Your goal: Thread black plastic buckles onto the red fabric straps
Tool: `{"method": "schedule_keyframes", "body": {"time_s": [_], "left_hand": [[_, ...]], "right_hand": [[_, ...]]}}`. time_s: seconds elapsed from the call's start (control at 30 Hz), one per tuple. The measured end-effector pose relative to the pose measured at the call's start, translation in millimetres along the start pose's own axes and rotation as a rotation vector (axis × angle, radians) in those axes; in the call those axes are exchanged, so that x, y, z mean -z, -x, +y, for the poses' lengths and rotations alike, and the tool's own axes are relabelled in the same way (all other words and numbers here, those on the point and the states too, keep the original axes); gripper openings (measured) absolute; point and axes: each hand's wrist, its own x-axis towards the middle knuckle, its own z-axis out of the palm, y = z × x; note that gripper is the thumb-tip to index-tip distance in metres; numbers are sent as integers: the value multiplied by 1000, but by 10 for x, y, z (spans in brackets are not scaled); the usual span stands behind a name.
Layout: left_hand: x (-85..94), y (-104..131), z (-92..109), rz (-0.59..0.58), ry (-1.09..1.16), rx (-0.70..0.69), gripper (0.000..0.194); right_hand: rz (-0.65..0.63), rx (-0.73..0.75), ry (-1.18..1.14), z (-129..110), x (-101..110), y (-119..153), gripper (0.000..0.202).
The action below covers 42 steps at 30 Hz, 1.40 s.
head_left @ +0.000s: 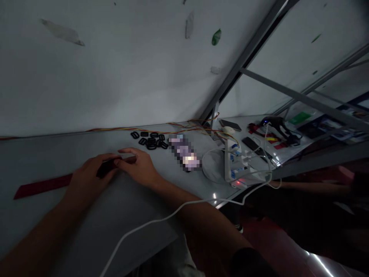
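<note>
A flat red strap [43,185] lies along the grey table, and its right part runs under my left hand [88,173]. My left hand is closed around the strap, with its fingertips reaching toward my right hand [141,166]. The thumb and fingers of my right hand pinch at the strap's end, where the two hands meet. Whether a small part sits between the fingertips is hidden. Just beyond my right hand is a loose pile of several black slide buckles [151,141].
A phone with a blurred screen [184,153] lies right of the buckles. Farther right stands a white power strip [235,163] with plugs and cables. A white cable [173,212] crosses over my right forearm. Another person's arm [314,188] shows at right.
</note>
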Motion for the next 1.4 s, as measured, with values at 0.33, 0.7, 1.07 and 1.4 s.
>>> {"method": "schedule_keyframes", "body": {"time_s": [0.33,0.7,1.07,1.4], "left_hand": [[-63,1,-86,10,-50,-150,34],[-213,-16,-214,58,-2,-252,34],[7,-103,-285,-72,-39,-58,38],[-2,-101,-371,-88,-59,-129,42]], "right_hand": [[3,31,100,-37,-10,40,49],[-7,23,96,-54,112,18,51],[159,2,106,-106,406,-109,51],[267,-24,-117,-116,398,-145,40]]}}
